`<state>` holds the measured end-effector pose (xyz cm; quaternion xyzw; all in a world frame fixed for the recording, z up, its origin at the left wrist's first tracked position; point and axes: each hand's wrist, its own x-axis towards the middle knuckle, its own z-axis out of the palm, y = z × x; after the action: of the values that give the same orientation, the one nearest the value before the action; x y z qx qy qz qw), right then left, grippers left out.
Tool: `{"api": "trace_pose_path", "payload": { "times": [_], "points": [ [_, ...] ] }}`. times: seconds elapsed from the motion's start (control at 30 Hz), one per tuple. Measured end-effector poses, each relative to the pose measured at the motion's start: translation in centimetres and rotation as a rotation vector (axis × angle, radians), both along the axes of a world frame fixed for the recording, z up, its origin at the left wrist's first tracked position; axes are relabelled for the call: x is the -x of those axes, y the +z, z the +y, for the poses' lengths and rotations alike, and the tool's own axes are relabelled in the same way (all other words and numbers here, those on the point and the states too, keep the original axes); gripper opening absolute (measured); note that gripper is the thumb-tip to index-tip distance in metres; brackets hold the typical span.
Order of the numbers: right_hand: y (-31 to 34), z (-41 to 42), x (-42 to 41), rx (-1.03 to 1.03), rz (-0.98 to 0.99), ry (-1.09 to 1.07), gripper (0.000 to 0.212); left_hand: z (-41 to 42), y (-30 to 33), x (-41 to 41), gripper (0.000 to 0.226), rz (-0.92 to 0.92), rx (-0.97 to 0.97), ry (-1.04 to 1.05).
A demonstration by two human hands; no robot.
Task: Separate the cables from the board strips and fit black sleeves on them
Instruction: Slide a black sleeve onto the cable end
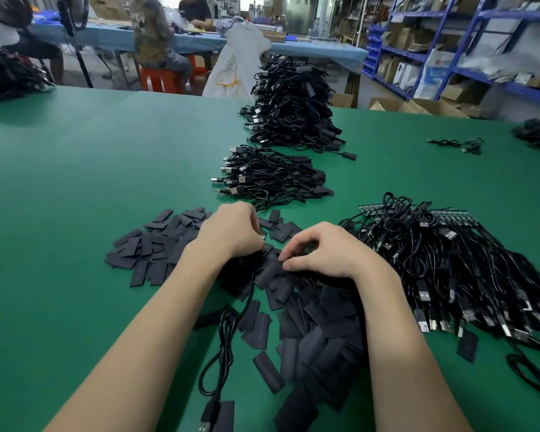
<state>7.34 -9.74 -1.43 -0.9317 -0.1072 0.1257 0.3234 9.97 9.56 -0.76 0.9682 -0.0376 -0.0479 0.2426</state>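
Note:
My left hand (231, 232) grips the board end of a black cable (223, 341); small pins show at its fingertips, and the cable loops down toward me to a USB plug. My right hand (318, 252) pinches a black sleeve (267, 274) just below the left hand's fingers. Loose black sleeves (312, 325) lie scattered under and around both hands. On the right, a bundle of cables on board strips (443, 254) lies on the green table (75, 182).
Two piles of sleeved cables (272, 176) (290, 104) sit beyond my hands. A few stray cables (459, 144) lie far right. People sit at a blue table behind, and shelves with boxes stand at the right.

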Motion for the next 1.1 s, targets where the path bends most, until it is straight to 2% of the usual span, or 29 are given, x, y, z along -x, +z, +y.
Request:
{"api": "trace_pose_path", "payload": {
  "times": [0.13,0.37,0.47,0.6,0.67,0.73,0.83,0.97,1.1],
  "points": [
    [0.8,-0.4,0.3,-0.065,0.112,0.063,0.007,0.0,0.1,-0.2,0.012,0.065,0.044,-0.022],
    [0.6,-1.2,0.4,-0.204,0.017,-0.071,0.004,0.2,0.2,-0.7,0.017,0.124,0.241,-0.036],
    [0.5,-1.2,0.1,-0.123,0.016,-0.115,0.008,0.4,0.0,-0.8,0.017,0.098,0.315,-0.034],
    [0.0,0.6,-1.0,0.082,-0.243,-0.203,0.010,0.5,-0.1,-0.7,0.018,0.071,0.322,-0.021],
    [-0.6,1.9,-1.6,0.223,-0.292,-0.151,0.037,0.5,-0.1,-0.6,0.017,0.054,0.288,-0.017],
    [-1.1,3.0,-2.0,0.329,-0.262,-0.075,0.057,0.7,0.1,-0.6,0.017,0.071,0.241,-0.022],
    [-1.3,4.0,-2.4,0.387,-0.202,-0.002,0.070,1.1,0.4,-0.7,0.008,0.111,0.170,-0.040],
    [-1.3,3.9,-2.5,0.404,-0.220,-0.025,0.059,1.0,0.2,-0.9,0.010,0.095,0.202,-0.079],
    [-0.9,3.2,-2.3,0.294,-0.270,-0.070,0.036,0.7,-0.4,-0.8,0.024,-0.084,0.196,-0.084]
  ]
}}
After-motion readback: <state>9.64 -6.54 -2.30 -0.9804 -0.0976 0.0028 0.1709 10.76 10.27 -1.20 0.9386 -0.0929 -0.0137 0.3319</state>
